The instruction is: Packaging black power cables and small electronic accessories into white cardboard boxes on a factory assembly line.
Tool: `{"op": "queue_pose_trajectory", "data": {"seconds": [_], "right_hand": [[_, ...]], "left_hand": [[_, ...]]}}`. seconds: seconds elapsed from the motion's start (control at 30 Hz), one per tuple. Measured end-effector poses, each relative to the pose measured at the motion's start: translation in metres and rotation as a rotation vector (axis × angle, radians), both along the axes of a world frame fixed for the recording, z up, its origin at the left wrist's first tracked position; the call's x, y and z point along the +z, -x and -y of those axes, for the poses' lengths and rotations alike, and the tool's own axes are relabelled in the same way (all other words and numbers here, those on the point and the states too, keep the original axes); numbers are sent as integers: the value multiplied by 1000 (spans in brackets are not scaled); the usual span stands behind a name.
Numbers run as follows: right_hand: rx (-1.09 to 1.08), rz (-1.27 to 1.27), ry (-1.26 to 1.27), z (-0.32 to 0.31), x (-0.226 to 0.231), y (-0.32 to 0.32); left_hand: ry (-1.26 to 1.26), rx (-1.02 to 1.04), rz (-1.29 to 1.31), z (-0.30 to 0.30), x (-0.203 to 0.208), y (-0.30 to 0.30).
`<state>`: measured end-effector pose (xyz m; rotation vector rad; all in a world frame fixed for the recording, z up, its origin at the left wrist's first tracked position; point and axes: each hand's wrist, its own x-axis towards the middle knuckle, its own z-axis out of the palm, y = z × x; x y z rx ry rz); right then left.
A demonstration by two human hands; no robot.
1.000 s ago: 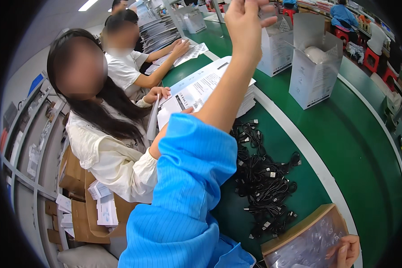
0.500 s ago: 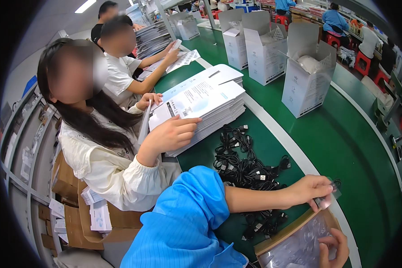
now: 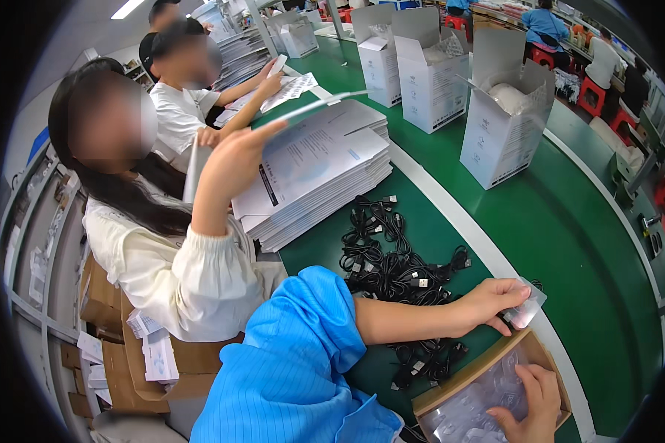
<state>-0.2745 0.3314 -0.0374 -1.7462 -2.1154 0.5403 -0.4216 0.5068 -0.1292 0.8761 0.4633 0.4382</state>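
My left hand (image 3: 488, 304), its fingers closed, pinches a small clear plastic bag (image 3: 526, 308) above the white strip of the table. Just below it stands an open cardboard box (image 3: 544, 356) filled with clear plastic pieces (image 3: 469, 415). My right hand (image 3: 538, 402) reaches into this box with thumb and fingers spread apart over the pieces; whether it touches one is hard to see. Beside my left forearm lies a pile of black USB cables (image 3: 391, 269), coiled and partly hidden under the arm.
To the left, a co-worker in a cream top lifts a flat white carton (image 3: 318, 108) over a tall stack of flattened cartons (image 3: 314, 173). Open white boxes (image 3: 502, 136) stand along the far green table (image 3: 591, 251). A brown carton (image 3: 192, 362) sits at lower left.
My right hand has spread its fingers further over the plastic pieces. My left hand keeps the clear bag. The co-worker's hand has risen from the stack with a flat carton.
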Motion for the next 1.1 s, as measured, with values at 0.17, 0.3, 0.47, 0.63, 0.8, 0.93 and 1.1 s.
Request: {"op": "queue_pose_trajectory", "data": {"seconds": [0.17, 0.3, 0.47, 0.63, 0.8, 0.93, 1.1], "right_hand": [[-32, -26, 5, 2, -4, -2], [-42, -51, -33, -6, -13, 0], [-73, -91, -89, -12, -22, -2], [-30, -110, -49, -18, -21, 4], [4, -62, -34, -13, -5, 7], [15, -73, 8, -22, -3, 10], [8, -60, -22, -23, -3, 13]], "left_hand": [[89, -26, 67, -7, -4, -5], [181, 140, 120, -15, 0, 4], [-200, 314, 238, -68, 62, 45], [-1203, 1030, 167, -211, 149, 81], [-1979, 1358, -400, -355, 149, 98], [-1831, 1104, -821, -360, 137, 125], [-1966, 1019, -729, -347, 107, 140]]}}
